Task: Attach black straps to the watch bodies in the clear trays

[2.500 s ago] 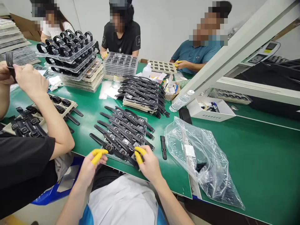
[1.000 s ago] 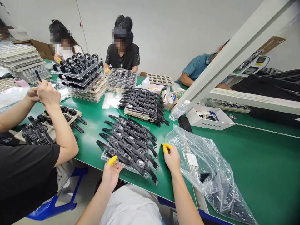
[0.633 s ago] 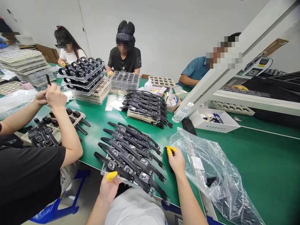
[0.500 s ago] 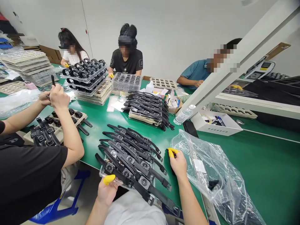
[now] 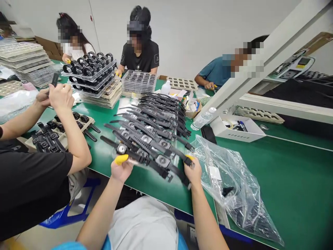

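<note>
Fingers of the left hand (image 5: pixel 121 169), thumb uppermost, grip the clear plastic tray (image 5: pixel 134 162) of black smartwatches (image 5: pixel 146 139) between both hands; the right hand's (image 5: pixel 193 171) hold is unclear. Right of the tray, the white rectangular box's (image 5: pixel 238 134) lettering is illegible.

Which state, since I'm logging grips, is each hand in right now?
Left hand: closed on the near edge of the clear tray of watches.
Right hand: at the strap ends; what it grips, if anything, cannot be told.
</note>
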`<state>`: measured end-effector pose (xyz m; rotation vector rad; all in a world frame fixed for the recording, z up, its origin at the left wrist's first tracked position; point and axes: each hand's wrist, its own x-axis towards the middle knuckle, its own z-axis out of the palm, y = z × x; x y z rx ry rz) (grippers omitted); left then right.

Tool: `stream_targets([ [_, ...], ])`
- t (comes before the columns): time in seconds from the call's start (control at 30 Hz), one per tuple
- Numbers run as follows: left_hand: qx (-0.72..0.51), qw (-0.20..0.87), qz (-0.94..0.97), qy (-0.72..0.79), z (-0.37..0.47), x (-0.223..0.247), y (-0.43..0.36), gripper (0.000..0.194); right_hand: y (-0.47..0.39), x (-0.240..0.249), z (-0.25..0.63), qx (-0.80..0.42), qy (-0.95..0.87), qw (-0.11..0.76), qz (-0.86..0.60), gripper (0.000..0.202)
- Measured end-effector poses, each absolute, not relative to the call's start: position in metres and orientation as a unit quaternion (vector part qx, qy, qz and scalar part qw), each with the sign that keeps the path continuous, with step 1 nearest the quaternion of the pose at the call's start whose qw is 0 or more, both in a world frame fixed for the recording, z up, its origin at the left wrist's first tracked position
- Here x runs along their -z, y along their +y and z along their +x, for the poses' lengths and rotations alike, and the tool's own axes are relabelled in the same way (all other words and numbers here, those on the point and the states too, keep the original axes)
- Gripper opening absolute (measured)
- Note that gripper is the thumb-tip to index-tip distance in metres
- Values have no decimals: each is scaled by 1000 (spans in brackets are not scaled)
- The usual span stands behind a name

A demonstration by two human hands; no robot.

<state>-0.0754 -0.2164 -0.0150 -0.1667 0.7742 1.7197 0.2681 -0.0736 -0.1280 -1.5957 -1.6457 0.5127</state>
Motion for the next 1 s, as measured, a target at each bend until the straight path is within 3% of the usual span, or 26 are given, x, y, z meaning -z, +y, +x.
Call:
stream_targets([
  [0.27,-751,613,71,236,-41,-50,-20,29,-73,122,261,-186,-651,403,-615,42],
  [0.47,-733,625,82,256,-18,-58,76,13,-74,118,257,-188,-647,414,-612,37],
  [0.67,-715,631,62,295,-14,-47,104,13,-74,116,255,-201,-637,413,-620,33],
  [1.0,-699,642,7,316,-35,-55,87,15,-76,118,257,-215,-623,407,-632,35],
])
